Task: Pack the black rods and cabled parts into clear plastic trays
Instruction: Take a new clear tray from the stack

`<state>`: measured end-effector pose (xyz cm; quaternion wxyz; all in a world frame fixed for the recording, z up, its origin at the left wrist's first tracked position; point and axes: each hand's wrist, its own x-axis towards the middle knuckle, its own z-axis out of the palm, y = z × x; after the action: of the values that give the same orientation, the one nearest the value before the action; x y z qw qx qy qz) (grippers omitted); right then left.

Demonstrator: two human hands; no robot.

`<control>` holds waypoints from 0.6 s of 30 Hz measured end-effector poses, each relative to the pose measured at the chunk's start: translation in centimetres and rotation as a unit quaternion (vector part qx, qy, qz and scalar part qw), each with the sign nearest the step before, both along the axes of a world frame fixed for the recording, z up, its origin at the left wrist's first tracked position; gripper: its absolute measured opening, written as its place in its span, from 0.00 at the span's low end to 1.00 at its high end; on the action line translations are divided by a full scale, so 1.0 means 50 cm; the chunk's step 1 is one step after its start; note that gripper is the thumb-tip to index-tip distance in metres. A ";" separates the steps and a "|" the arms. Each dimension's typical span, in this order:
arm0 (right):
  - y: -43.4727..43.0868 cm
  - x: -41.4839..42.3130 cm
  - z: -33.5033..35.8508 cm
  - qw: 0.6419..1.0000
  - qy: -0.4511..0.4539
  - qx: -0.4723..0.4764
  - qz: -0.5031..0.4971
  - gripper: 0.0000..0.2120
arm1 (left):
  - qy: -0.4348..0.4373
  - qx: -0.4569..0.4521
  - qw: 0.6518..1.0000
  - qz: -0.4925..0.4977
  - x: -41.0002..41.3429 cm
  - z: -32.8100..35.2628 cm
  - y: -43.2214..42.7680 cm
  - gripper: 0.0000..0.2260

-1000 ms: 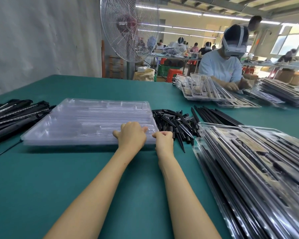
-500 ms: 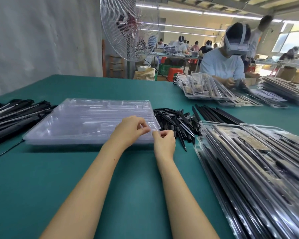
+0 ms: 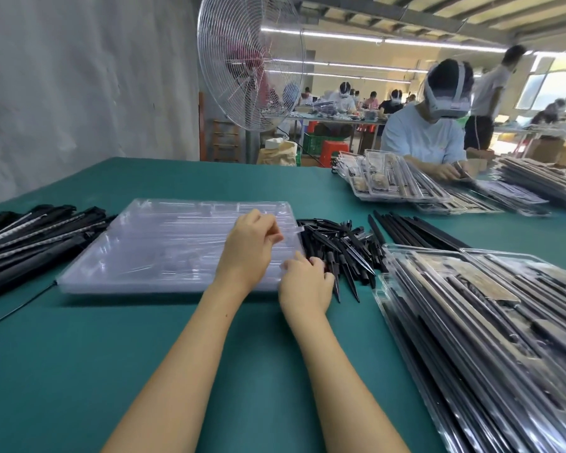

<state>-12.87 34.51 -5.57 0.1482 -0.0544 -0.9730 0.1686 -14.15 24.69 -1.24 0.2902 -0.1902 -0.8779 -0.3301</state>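
My left hand [image 3: 247,248] pinches the right edge of the clear trays [image 3: 157,246], stacked in the middle of the tabletop [image 3: 79,371]; my right hand [image 3: 306,284] grips their near right corner. Black rods [image 3: 340,246] lie just beside, filled trays [image 3: 487,322] crowd the right edge, cabled parts [image 3: 30,237] the left.

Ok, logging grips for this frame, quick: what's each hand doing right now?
Left hand: closed, pinching the right edge of the top clear tray.
Right hand: curled at the near corner of the tray stack; grip cannot be told.
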 end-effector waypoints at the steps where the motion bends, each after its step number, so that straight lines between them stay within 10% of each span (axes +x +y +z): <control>1: -0.006 -0.006 0.003 0.999 -0.004 0.042 0.019 0.15 | 0.005 0.006 1.000 0.002 0.001 0.002 0.000 0.05; 9: -0.026 -0.066 0.058 0.958 -0.070 0.261 0.093 0.21 | 0.013 0.049 0.999 0.019 0.003 0.015 -0.002 0.04; 18: -0.018 -0.116 0.037 0.976 -0.130 0.128 0.120 0.22 | 0.163 0.124 0.978 0.048 0.040 0.105 -0.041 0.05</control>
<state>-18.66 33.62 -3.73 0.0048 0.0608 -0.9969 0.0505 -12.13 22.64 4.00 0.4664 -0.1616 -0.7793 -0.3862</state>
